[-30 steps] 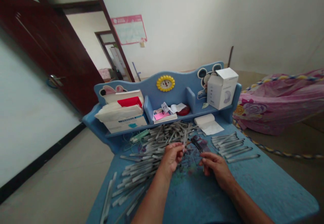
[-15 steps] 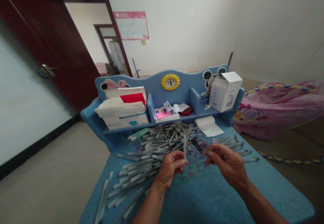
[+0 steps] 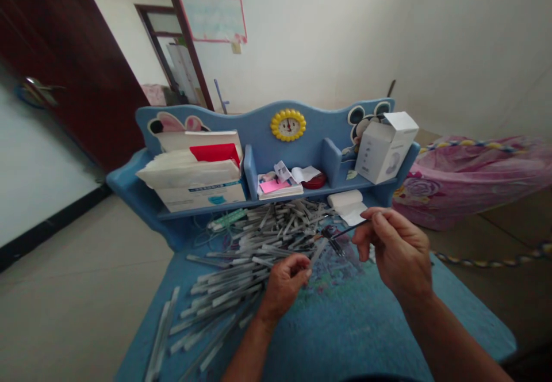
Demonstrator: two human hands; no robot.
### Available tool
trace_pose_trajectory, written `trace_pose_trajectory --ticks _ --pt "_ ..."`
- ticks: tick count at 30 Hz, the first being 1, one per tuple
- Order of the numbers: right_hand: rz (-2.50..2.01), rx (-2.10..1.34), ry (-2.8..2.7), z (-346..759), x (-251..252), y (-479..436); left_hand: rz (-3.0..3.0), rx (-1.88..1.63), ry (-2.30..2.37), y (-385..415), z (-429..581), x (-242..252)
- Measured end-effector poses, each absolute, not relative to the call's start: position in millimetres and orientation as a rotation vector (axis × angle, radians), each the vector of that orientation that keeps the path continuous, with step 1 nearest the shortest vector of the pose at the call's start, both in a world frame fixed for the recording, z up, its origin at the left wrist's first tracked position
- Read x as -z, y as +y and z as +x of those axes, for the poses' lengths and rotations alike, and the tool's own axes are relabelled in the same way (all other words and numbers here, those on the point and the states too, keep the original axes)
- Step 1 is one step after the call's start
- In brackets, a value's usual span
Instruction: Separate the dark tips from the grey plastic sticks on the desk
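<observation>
My left hand [image 3: 285, 283] pinches a translucent grey pen barrel [image 3: 318, 251] that points up and to the right, above the blue desk [image 3: 345, 324]. My right hand [image 3: 399, 252] is raised and grips a thin dark refill [image 3: 345, 232] between thumb and fingers; its tip points left toward the open end of the barrel. A big heap of grey pen barrels [image 3: 259, 241] lies on the desk just left of and behind my hands. More barrels [image 3: 202, 319] trail toward the front left edge.
A blue shelf back [image 3: 259, 134] with a yellow clock [image 3: 288, 125] holds stacked paper boxes [image 3: 194, 178], pink notes [image 3: 273, 186] and a white carton [image 3: 385, 147]. A white paper roll [image 3: 349, 205] lies behind my right hand. A pink bundle [image 3: 470, 175] lies right; a dark door [image 3: 64, 60] stands left.
My right hand has risen and moved right, drawing the dark refill up off the desk. My left hand has tilted its barrel toward the refill. The view has shifted left and nearer.
</observation>
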State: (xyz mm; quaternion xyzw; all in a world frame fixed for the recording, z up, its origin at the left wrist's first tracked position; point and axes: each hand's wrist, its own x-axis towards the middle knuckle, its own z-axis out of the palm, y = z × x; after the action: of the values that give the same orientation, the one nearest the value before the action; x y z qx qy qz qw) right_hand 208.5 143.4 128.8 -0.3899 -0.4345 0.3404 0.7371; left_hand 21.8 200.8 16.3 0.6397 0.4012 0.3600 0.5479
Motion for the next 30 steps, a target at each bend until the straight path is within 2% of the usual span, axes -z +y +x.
trace_pose_trajectory --ticks 20,30 --pt "-0.899 -0.730 -0.972 206.5 -126.6 147.1 1.555 -0.863 0.954 196.2 22.3 -19.1" --pt "-1.058 -0.998 -1.117 198.9 -98.6 147.1 1.697 -0.880 0.932 191.8 24.3 -21.1"
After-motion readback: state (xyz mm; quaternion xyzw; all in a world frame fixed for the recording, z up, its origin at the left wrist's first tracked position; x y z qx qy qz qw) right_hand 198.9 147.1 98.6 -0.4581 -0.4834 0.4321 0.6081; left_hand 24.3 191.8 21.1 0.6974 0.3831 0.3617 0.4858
